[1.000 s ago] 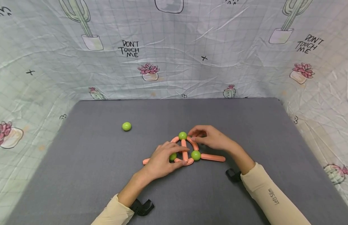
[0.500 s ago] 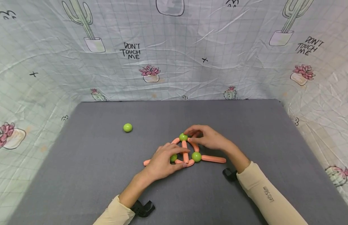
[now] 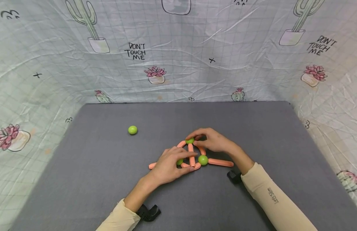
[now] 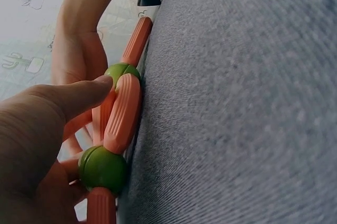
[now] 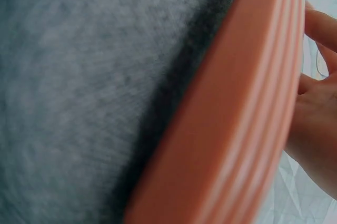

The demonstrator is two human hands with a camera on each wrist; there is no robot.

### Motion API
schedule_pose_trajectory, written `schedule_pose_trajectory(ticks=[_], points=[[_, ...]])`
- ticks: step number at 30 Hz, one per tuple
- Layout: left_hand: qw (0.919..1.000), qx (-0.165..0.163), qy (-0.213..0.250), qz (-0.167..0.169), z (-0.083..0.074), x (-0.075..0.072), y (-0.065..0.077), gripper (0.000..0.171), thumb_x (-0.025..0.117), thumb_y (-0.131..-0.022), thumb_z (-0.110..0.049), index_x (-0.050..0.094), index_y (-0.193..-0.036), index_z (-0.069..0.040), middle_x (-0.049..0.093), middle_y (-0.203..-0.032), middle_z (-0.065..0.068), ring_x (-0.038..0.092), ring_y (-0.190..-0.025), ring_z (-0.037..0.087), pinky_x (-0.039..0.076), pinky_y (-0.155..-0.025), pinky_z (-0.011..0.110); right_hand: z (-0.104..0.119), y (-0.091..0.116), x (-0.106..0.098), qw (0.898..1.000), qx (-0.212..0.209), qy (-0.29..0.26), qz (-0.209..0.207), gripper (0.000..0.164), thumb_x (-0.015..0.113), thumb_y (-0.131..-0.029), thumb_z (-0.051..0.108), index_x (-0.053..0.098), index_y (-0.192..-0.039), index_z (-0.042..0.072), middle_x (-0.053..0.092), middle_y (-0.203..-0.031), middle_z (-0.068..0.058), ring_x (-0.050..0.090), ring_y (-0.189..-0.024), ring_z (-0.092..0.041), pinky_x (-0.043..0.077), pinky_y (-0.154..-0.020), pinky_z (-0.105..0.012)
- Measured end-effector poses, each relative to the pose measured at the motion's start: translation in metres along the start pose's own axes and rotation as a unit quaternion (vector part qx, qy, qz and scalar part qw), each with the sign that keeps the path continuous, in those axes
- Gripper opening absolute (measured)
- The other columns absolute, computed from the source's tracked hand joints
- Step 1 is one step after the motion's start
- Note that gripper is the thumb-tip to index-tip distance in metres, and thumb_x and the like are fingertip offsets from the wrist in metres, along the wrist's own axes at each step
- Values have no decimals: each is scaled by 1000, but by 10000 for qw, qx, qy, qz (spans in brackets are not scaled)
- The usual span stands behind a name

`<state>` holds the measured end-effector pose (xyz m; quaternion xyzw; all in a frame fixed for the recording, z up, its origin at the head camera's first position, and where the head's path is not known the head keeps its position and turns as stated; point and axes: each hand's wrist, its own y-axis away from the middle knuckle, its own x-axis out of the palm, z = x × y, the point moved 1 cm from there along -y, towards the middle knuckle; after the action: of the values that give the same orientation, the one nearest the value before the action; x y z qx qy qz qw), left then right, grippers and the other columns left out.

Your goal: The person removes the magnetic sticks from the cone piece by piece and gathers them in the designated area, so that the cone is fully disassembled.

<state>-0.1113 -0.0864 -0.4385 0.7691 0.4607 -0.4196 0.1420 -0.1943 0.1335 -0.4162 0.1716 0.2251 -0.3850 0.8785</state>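
Green balls and orange ridged rods form a joined ring with a straight rod (image 3: 191, 148) across its middle. Thumb and index finger of my left hand (image 3: 168, 164) pinch that rod's near end. My right hand (image 3: 213, 140) grips the top green ball (image 3: 189, 141), partly covering it. Curved rods (image 3: 181, 144) run down from this ball to a right green ball (image 3: 203, 160) and a left green ball (image 3: 179, 162), half hidden by the left hand. A straight rod (image 3: 221, 162) points outward on the right; another (image 3: 152, 166) shows on the left. A curved rod (image 4: 124, 113) fills the left wrist view's middle.
A loose green ball (image 3: 133, 130) lies on the grey table (image 3: 195, 199), back left. A cactus-printed cloth (image 3: 184, 77) hangs behind and at both sides. Black wrist devices (image 3: 149, 213) sit under both forearms. An orange rod (image 5: 231, 108) looms close in the right wrist view.
My right hand has moved left from beside the top green ball onto it, its fingers now gripping it. The left hand has stayed in place on the middle rod.
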Motion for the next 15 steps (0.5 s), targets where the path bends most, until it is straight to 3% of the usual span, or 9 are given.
schedule_pose_trajectory(ticks=[8, 15], points=[[10000, -25, 37, -76, 0, 2, -1, 40, 83, -89, -39, 75, -127, -30, 75, -119, -8, 65, -120, 16, 45, -104, 55, 2, -4, 1, 9993, -270, 258, 23, 30, 64, -103, 8, 73, -131, 14, 70, -131, -9, 63, -121, -30, 52, -104, -51], [9998, -43, 118, -120, 3, 4, -1, 38, 84, -88, -39, 77, -123, -30, 76, -119, -9, 67, -115, 13, 46, -104, 54, 1, -5, 2, 9988, -261, 380, -154, 26, 68, -101, 11, 76, -126, 15, 73, -122, -7, 64, -114, -25, 54, -97, -46]])
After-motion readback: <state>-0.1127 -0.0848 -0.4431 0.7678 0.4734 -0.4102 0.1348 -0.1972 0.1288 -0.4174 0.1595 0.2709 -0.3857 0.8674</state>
